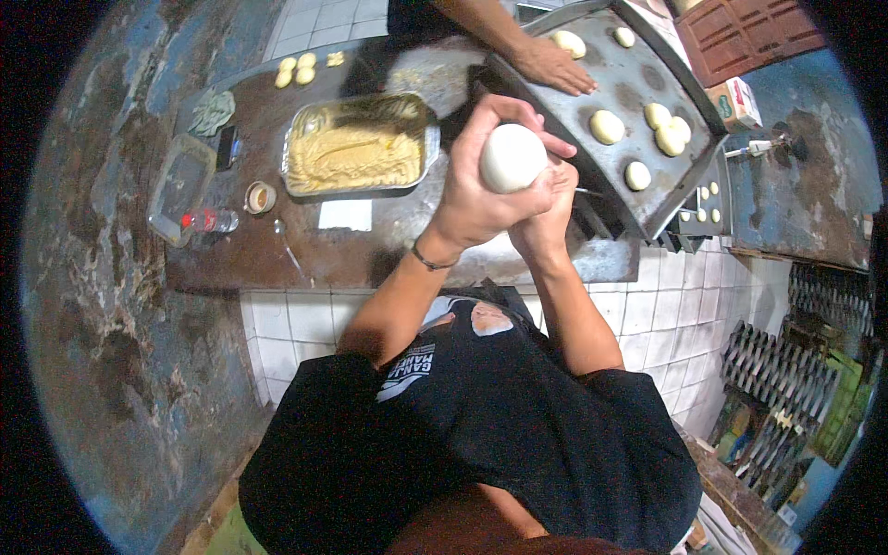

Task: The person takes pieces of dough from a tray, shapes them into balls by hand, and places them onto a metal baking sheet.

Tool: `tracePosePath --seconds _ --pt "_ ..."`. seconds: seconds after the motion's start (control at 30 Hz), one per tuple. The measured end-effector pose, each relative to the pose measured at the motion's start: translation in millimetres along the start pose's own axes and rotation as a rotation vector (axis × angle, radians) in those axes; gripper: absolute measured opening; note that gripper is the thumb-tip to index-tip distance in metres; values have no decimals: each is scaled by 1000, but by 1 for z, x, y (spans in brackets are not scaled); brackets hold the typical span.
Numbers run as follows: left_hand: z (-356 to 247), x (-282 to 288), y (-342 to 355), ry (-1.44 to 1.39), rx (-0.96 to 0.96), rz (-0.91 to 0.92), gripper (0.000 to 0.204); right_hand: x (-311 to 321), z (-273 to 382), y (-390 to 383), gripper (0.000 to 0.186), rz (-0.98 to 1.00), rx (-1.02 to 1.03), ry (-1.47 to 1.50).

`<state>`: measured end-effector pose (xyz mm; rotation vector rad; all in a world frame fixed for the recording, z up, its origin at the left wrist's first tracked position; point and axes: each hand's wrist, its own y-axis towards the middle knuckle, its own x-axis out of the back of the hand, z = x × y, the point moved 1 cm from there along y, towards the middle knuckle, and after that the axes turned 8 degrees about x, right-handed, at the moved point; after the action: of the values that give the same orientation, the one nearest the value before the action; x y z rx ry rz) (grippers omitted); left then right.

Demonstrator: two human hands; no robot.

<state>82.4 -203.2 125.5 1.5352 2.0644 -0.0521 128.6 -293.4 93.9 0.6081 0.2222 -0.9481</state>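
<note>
My left hand (462,190) is wrapped around a smooth, pale ball of dough (514,157), its thumb below and its fingers curled over the far side. Against the ball's lower right side, my right hand (546,208) is closed and pressed to my left; its fingers are partly hidden. Both hands are raised above the table's front half. To their left stands a foil-like metal pan (425,166) holding a yellow, creamy filling (351,159). Right of my hands, a large dark baking tray (638,88) carries several dough balls (607,127), some touching one another.
Another person's hand (555,67) rests over the tray's left edge. On the table lie small dough pieces (296,69), a clear container (180,190), a bottle (213,220), a phone (228,148), a small cup (260,197), a spoon (289,248) and a white sheet (345,215).
</note>
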Motion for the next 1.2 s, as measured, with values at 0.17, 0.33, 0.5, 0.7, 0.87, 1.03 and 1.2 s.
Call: tracePosePath --seconds 0.17,0.33,0.5,0.7,0.87,1.03,1.2 --pt "14 5 32 508 -143 -207 64 74 98 43 29 650 -261 -634" --pt "93 -35 70 649 -13 48 70 120 107 77 54 482 -72 -794" --pt "138 -57 104 847 -15 69 82 190 89 113 41 449 -174 -804" --pt "146 -44 101 792 71 -199 90 308 48 208 40 178 -142 -1184" --pt "151 -46 88 667 49 -287 82 339 -25 233 44 648 37 -1501" --pt "138 -42 79 671 35 -432 74 345 -59 208 79 790 258 -1877" --pt "131 -45 80 636 18 -412 72 335 -32 236 79 577 -194 -1242"
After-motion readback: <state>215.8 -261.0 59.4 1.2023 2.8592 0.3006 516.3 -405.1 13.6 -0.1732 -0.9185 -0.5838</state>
